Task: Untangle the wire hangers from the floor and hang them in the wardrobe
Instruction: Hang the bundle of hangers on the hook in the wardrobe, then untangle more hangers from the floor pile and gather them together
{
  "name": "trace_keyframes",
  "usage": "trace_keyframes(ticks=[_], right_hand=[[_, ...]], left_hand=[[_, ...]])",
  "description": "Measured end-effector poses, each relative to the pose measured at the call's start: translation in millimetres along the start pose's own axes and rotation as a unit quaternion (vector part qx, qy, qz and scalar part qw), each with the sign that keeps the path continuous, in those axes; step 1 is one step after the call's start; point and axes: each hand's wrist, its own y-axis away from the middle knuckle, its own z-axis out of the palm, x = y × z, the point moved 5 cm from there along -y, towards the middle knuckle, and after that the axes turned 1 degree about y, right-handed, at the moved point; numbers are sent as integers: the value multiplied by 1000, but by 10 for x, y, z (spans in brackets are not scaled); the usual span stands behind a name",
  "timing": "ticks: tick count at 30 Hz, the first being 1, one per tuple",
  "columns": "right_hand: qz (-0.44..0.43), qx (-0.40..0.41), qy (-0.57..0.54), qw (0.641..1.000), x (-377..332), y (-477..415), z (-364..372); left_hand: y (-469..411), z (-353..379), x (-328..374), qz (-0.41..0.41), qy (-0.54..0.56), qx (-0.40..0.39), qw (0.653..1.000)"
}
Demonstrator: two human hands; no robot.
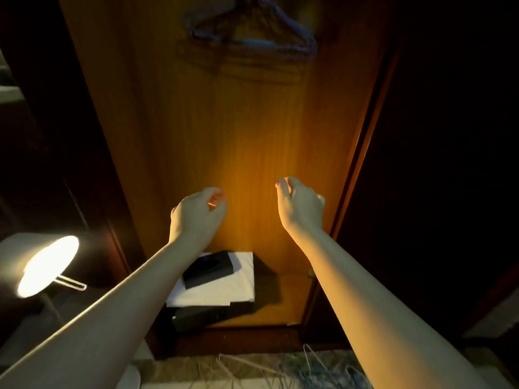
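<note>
The lit lamp (47,265) stands low at the left, close to the left forearm, and I judge a careless swing down could knock it over. The left hand (196,211) hangs loosely curled, holding nothing, above a black box (207,268) on the wardrobe (140,108) floor. Blurred hangers (250,32) hang at the top. The tangled wire hangers (280,369) lie on the floor below; yanking 1 could snag the rest. The right hand (300,203) is likewise relaxed and empty. No writing is readable anywhere.
</note>
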Motion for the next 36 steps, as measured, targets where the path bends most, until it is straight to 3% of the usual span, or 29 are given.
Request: trace_keyframes(ticks=[8, 20, 27, 36], right_hand=[[39, -60, 19, 997, 1563, 829, 795], [126, -136, -20, 982, 4119, 2534, 3064], [135, -163, -14, 977, 5133, 3359, 4185], [194, -246, 18, 949, 6120, 4404, 4306]], left_hand=[[981, 1518, -460, -83, 10, -54, 995], [2991, 4156, -2411, -191, -3, -111, 975], [3920, 5007, -3269, -231, -57, -110, 965], [4972, 5362, -3644, -268, -65, -148, 950]])
